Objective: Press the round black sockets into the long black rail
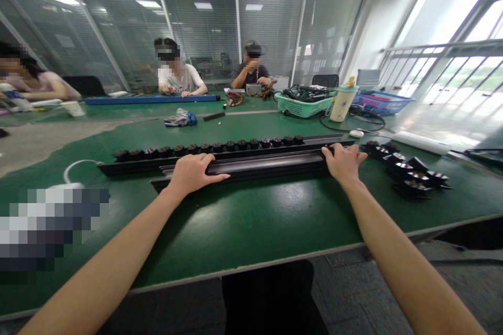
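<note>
A long black rail (271, 165) with a shiny grooved top lies crosswise before me on the green table. Toward its left end my left hand (192, 174) grips it, fingers over the far edge and thumb stretched along the near side. My right hand (346, 163) is closed around the right part, with its fingertips partly hidden. Just behind lies a second black rail (112, 168), carrying a row of several round black parts (192, 149). Right of my right hand sits a cluster of similar loose black parts (412, 175).
Farther back on the table (251, 225) are a crumpled grey-blue glove (181, 118), a green basket (304, 108) of cables, a cream tumbler (342, 104) and a blue basket (387, 104). Beyond a long blue bar (153, 100), people sit working. A pixelated object lies left.
</note>
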Demonstrator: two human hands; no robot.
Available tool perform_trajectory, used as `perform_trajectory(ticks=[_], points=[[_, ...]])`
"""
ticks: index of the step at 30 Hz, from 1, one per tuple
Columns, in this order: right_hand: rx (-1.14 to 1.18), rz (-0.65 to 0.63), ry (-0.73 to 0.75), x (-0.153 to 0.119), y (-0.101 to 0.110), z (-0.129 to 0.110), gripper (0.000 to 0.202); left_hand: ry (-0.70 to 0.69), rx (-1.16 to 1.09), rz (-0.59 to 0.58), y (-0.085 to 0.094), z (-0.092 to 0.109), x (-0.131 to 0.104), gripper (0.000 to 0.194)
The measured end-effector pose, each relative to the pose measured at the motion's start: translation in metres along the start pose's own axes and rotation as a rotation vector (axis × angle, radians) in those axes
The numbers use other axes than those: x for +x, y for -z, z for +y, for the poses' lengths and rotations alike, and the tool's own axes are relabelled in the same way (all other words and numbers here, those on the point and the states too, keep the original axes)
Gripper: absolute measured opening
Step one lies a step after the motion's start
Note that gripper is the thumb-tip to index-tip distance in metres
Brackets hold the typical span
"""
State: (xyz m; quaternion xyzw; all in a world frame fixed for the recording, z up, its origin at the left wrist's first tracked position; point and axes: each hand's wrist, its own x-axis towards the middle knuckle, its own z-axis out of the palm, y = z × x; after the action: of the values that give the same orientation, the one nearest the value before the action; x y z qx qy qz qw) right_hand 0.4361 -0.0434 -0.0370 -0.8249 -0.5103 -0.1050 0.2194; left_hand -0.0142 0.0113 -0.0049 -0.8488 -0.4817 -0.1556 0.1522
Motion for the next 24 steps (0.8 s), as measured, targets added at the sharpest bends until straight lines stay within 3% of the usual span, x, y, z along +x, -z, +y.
perform_trajectory(ticks=[24], points=[[0.081,0.013,-0.072,-0.0012,0.0013,0.0004,0.055,-0.005,-0.001,0.008,-0.0001,-0.0006,0.0004,0.086]])
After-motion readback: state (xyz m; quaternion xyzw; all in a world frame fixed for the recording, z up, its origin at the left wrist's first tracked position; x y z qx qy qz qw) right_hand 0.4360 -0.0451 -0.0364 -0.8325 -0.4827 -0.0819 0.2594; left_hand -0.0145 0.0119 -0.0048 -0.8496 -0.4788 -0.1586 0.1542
